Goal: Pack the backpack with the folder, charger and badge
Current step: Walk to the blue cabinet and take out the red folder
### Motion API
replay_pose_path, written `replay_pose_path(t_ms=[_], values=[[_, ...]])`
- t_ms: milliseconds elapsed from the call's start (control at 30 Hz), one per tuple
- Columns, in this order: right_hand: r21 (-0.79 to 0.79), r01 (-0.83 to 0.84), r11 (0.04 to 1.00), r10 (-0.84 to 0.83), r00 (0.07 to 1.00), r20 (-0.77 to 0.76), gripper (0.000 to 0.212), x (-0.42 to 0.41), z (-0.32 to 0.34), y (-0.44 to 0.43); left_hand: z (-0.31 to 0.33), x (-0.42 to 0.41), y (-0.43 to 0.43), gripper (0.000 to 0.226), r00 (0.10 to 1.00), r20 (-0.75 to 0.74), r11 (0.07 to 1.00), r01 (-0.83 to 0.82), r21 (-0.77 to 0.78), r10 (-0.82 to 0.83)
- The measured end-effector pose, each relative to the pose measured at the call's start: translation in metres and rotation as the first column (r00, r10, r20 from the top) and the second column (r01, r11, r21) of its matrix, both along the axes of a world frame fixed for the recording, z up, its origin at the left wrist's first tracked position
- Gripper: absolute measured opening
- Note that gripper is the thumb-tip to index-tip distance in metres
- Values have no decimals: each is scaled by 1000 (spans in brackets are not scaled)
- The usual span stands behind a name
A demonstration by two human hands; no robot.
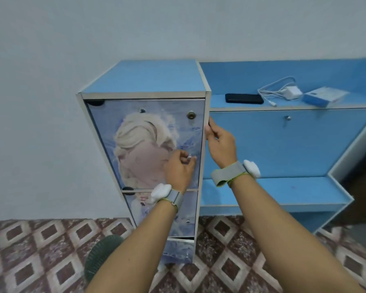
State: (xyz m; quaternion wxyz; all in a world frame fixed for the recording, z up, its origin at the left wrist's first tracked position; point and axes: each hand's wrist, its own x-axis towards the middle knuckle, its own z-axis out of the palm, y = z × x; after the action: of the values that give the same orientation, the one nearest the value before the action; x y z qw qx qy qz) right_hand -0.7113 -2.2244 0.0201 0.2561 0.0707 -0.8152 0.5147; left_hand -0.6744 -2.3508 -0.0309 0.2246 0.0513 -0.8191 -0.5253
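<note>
Head view, the only one: nothing is packed as far as can be seen, and the work seems to be at the fetching stage. No backpack, folder or badge shows anywhere in the frame.

The left hand (pixel 179 166) pinches a small metal knob (pixel 189 157) on the upper door (pixel 156 127) of a tall blue cabinet (pixel 144 81). Its fingers are curled in around the knob. The right hand (pixel 220 142) is curled round the cabinet's right front edge, level with the door's free side. Whether its fingertips hook the door itself or only the side panel cannot be told. The door looks shut or barely cracked, so what lies behind it is hidden.

The charger (pixel 292 92), a white plug with its cable (pixel 270 89) looped loosely beside it, lies on the blue table (pixel 304 134) to the right of the cabinet, well apart from both hands. Just left of the cable lies a black flat thing (pixel 244 98), and just right of the plug a blue box (pixel 323 96). What either of them is cannot be made out.

Likely step in hand: opening the cabinet, perhaps to reach the backpack or one of the missing items. All three items have yet to go in.
</note>
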Motion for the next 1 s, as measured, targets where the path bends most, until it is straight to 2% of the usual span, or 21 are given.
replay_pose_path(t_ms=[233, 367, 500, 633, 733, 833, 900, 1000], values=[[63, 53, 997, -49, 997, -63, 31, -4, 4, 0, 8, 4, -2, 26, 999, -27, 983, 15, -181, -20], [36, 72, 997, -71, 997, -23, 32, 4, 7, -4, 1, 39, -12, 29, 991, -131, 984, -7, -180, -17], [68, 75, 995, -77, 997, 30, 40, 15, 3, -10, -6, 79, -33, 25, 990, -141, 996, 4, -91, -17], [179, 147, 973, -158, 986, 48, 43, 18, 7, -13, -13, 121, -63, 21, 992, -109, 998, -68, -1, 67], [176, 185, 967, -197, 979, 55, 43, 19, 7, -17, -24, 147, -93, 13, 990, -79, 982, -100, 159, 114], [123, 223, 967, -233, 969, 78, 42, 17, 3, -22, -31, 174, -115, 14, 980, -36, 911, -168, 377, 196], [103, 221, 970, -230, 970, 76, 42, 17, 0, -27, -34, 191, -128, 16, 947, -12, 813, -269, 517, 320], [129, 237, 963, -248, 966, 75, 43, 16, 1, -29, -35, 207, -143, 29, 886, -53, 739, -351, 575, 461]])
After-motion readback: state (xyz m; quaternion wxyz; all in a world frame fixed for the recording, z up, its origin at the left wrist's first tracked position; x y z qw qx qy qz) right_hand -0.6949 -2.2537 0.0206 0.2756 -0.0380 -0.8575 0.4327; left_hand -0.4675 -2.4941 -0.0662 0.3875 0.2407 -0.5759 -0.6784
